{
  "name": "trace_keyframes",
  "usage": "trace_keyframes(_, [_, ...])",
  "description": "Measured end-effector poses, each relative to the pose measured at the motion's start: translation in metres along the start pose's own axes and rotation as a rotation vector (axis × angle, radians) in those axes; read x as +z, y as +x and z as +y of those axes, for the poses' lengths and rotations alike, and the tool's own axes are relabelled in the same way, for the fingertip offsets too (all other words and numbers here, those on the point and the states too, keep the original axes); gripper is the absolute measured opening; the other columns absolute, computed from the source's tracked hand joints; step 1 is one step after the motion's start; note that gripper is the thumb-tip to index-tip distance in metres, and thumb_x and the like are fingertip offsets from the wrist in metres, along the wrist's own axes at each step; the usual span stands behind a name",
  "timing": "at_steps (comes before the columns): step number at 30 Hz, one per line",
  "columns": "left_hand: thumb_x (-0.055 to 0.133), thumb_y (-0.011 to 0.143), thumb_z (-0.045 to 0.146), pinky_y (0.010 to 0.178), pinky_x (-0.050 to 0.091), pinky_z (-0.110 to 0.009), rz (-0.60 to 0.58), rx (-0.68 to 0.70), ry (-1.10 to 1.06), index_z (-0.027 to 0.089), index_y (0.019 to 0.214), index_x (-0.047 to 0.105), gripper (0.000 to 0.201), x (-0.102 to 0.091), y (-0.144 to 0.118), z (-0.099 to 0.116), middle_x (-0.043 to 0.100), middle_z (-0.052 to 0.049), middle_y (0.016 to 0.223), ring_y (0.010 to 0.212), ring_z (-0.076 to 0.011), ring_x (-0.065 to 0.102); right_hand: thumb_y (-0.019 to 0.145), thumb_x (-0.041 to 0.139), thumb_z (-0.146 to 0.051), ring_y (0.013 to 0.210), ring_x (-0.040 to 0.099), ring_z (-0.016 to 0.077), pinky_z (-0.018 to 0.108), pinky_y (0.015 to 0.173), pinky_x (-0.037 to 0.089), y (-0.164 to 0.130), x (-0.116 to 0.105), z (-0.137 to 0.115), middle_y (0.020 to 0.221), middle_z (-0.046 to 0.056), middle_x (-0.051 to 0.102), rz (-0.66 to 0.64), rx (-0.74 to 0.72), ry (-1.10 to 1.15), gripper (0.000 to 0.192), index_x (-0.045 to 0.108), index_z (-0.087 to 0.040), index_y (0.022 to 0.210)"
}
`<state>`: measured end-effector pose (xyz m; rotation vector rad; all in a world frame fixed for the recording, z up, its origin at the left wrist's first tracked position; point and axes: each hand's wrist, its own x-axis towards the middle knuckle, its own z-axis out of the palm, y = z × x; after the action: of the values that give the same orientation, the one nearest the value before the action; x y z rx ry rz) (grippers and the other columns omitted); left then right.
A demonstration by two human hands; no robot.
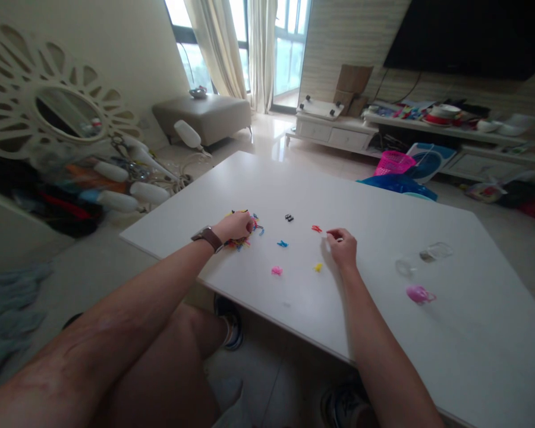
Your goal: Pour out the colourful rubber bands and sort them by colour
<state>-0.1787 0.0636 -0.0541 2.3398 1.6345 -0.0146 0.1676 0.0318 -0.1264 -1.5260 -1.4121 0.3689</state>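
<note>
On the white table (267,184), my left hand (236,227), with a brown watch strap at its wrist, reaches into a pile of small multicoloured plastic pieces (238,244). Its fingers are curled down, and what they grip is hidden. My right hand (344,245) has thumb and forefinger pinched together just right of the red pieces (316,228); anything between them is too small to name. Between and below the hands lie little groups of black pieces (289,218), blue pieces (282,244), pink pieces (277,270) and yellow pieces (318,267).
To the right on the table are a clear container (437,252) lying on its side, a clear ring-like item (405,267) and a purple item with a loop (419,294). Beyond the table stands a pink basket (395,162). A lamp with white shades (149,193) is at the left.
</note>
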Motion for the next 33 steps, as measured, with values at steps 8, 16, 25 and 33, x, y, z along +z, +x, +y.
trace_keyframes(8, [0.057,0.065,0.014,0.063,0.043,-0.021,0.029,0.025,-0.047,0.019,0.074,0.073,0.019,0.002,0.003,-0.002,0.071,-0.004,0.074,0.067,-0.0145,0.06,0.074,0.057,-0.033,0.069,0.06,0.0185,0.031,0.069,0.048,0.001,0.001,0.002,0.075,0.005,0.068,0.0,-0.004,0.005,0.021,0.07,-0.018,0.076])
trace_keyframes(16, [0.06,0.062,0.014,0.064,0.044,-0.023,0.027,-0.002,-0.067,0.019,0.068,0.07,0.013,0.0,-0.001,0.004,0.068,-0.004,0.068,0.063,-0.0154,0.058,0.074,0.056,-0.033,0.068,0.06,0.0185,0.032,0.069,0.047,0.0,0.001,0.001,0.074,0.005,0.068,-0.016,0.008,0.009,0.021,0.071,-0.018,0.076])
trace_keyframes(25, [0.054,0.069,0.02,0.062,0.042,-0.024,0.006,0.014,-0.076,0.017,0.072,0.07,0.017,-0.007,0.003,-0.003,0.07,-0.005,0.074,0.067,-0.0159,0.059,0.075,0.057,-0.034,0.068,0.06,0.0186,0.032,0.071,0.048,0.001,0.002,0.004,0.075,0.005,0.069,-0.021,0.001,0.003,0.022,0.071,-0.017,0.077])
trace_keyframes(33, [0.054,0.075,0.023,0.065,0.043,-0.023,0.068,0.026,-0.165,0.015,0.081,0.07,0.019,-0.016,0.001,-0.008,0.072,-0.005,0.079,0.069,-0.0146,0.061,0.074,0.057,-0.034,0.068,0.06,0.0184,0.032,0.069,0.047,0.0,0.002,0.002,0.074,0.005,0.068,-0.014,0.015,0.016,0.021,0.071,-0.017,0.076])
